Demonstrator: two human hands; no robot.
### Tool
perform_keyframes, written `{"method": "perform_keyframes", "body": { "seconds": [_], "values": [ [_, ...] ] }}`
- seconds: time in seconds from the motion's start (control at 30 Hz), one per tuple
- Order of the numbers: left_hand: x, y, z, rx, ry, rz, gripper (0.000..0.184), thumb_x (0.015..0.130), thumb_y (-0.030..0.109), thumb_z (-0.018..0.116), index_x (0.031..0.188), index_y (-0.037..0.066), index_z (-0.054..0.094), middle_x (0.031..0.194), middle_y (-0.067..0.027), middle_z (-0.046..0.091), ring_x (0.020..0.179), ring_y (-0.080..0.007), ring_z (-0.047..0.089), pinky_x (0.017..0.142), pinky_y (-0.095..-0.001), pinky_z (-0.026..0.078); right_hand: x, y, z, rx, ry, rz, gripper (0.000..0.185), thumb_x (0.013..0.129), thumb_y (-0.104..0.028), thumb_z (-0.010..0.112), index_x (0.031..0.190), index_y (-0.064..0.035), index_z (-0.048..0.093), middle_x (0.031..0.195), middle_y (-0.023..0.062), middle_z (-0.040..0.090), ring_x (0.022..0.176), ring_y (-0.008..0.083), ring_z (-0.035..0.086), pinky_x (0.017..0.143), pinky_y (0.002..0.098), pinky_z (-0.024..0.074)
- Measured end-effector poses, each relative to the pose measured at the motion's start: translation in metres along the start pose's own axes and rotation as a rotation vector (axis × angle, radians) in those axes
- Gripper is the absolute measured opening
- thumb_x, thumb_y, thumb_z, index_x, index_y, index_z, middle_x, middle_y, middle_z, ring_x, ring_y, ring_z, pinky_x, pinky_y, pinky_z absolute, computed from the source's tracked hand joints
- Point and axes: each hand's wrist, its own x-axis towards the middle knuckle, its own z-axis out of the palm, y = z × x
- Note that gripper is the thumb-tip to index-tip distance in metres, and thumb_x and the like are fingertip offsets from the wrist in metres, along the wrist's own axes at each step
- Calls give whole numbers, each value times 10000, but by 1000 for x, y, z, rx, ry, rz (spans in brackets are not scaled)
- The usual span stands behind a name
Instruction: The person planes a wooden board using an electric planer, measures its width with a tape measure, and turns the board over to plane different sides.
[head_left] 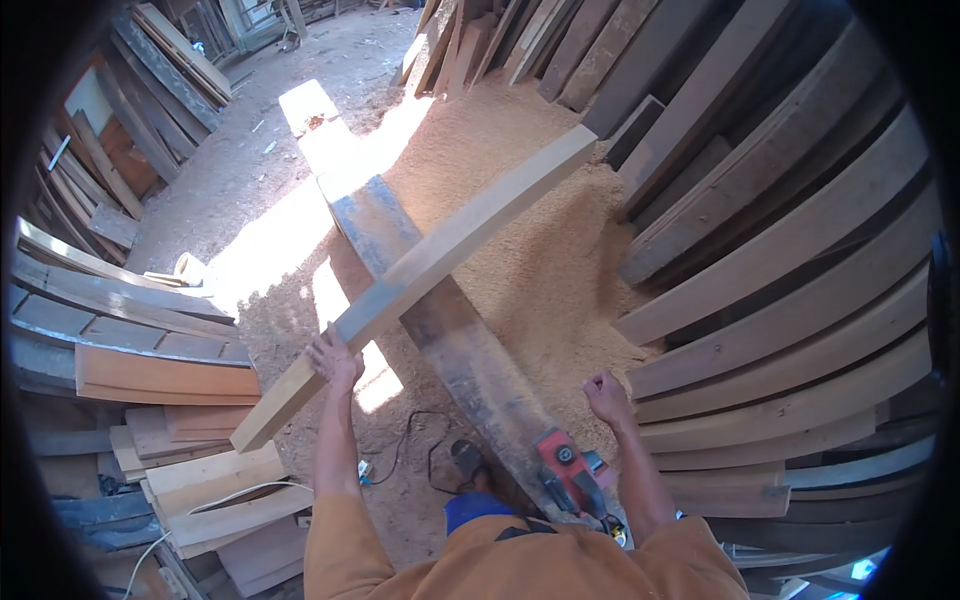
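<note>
A long squared timber (pixel 480 225) lies crosswise over a worn wooden beam (pixel 465 345), which serves as its support. My left hand (pixel 335 360) grips the timber near its lower left end, fingers over its upper edge. My right hand (pixel 607 397) is curled closed in the air right of the beam, apart from the timber; I cannot make out whether anything is in it. Below it, a red and black power tool (pixel 568 470) rests on the near end of the beam.
Tall boards (pixel 760 290) lean along the right side. Stacked planks (pixel 165 375) lie at the left, with more boards (pixel 165 80) behind. Sawdust (pixel 540 290) covers the ground beyond the beam. A dark cable (pixel 408 425) runs over the floor near my foot.
</note>
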Motion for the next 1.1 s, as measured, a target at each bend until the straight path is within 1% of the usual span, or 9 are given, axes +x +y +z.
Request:
{"method": "perform_keyframes", "body": {
  "seconds": [0.27, 0.33, 0.53, 0.6, 0.63, 0.83, 0.97, 1.07, 1.1],
  "values": [
    [32, 147, 0, -97, 102, 675, 999, 777, 328, 863, 1612, 139, 347, 1619, -298, 328, 1507, -551, 241, 1251, -602, 186, 88, -94, -85, -401, 272, -354, 672, 891, -278, 771, 1450, -73, 460, 1447, 228, 457, 1338, 447, 464, 1129, 520, 389],
    [32, 189, 12, -187, 124, 751, 986, 772, 335, 870, 1600, 142, 371, 1610, -303, 347, 1493, -533, 290, 1249, -602, 191, 104, -137, -113, -518, 287, -296, 763, 867, -301, 801, 1504, -114, 425, 1535, 220, 380, 1389, 449, 420, 1151, 554, 357],
    [13, 252, -24, -61, -119, 483, 617, 934, 322, 661, 1500, 139, 499, 1449, -301, 516, 1436, -506, 390, 1243, -654, 154, 169, -156, -153, -823, 218, -161, 909, 857, -339, 829, 1596, -151, 336, 1638, 211, 283, 1479, 432, 355, 1198, 558, 331],
    [33, 239, 60, -138, 356, 579, 502, 822, 148, 721, 1310, 138, 600, 1287, -224, 559, 1303, -462, 464, 1173, -662, 263, 180, -140, -151, -861, 192, -161, 970, 832, -357, 851, 1614, -167, 309, 1653, 217, 268, 1504, 418, 334, 1219, 552, 307],
    [21, 237, 37, -99, 219, 590, 496, 833, 129, 684, 1321, 140, 596, 1281, -225, 561, 1306, -459, 465, 1179, -679, 242, 184, -126, -149, -863, 193, -187, 1004, 813, -365, 864, 1621, -179, 297, 1662, 222, 258, 1513, 411, 325, 1231, 551, 292],
    [-3, 237, -7, -36, -155, 682, 592, 798, 76, 694, 1374, 160, 583, 1304, -201, 578, 1343, -451, 456, 1212, -713, 164, 186, -33, -114, -953, 12, -96, 1050, 759, -344, 889, 1613, -162, 306, 1661, 115, 331, 1504, 414, 340, 1256, 528, 248],
    [-13, 229, -8, 64, -203, 793, 664, 766, 50, 735, 1398, 195, 587, 1285, -181, 601, 1342, -435, 470, 1234, -696, 146, 152, 38, -71, -965, -86, -16, 920, 738, -353, 902, 1485, -81, 437, 1556, 156, 455, 1468, 428, 389, 1250, 576, 234],
    [-9, 233, -13, 152, -250, 849, 672, 751, 54, 762, 1386, 201, 600, 1260, -166, 621, 1355, -420, 475, 1240, -687, 148, 126, 84, -50, -935, 47, -138, 871, 627, -361, 958, 1310, -40, 523, 1414, 240, 565, 1362, 464, 502, 1174, 556, 359],
    [-6, 238, -16, 172, -265, 872, 668, 747, 58, 770, 1378, 201, 606, 1252, -160, 628, 1361, -415, 476, 1241, -685, 150, 117, 82, -52, -842, -67, -103, 882, 614, -360, 965, 1301, -25, 524, 1382, 256, 580, 1335, 467, 524, 1151, 546, 387]
  ]
}}
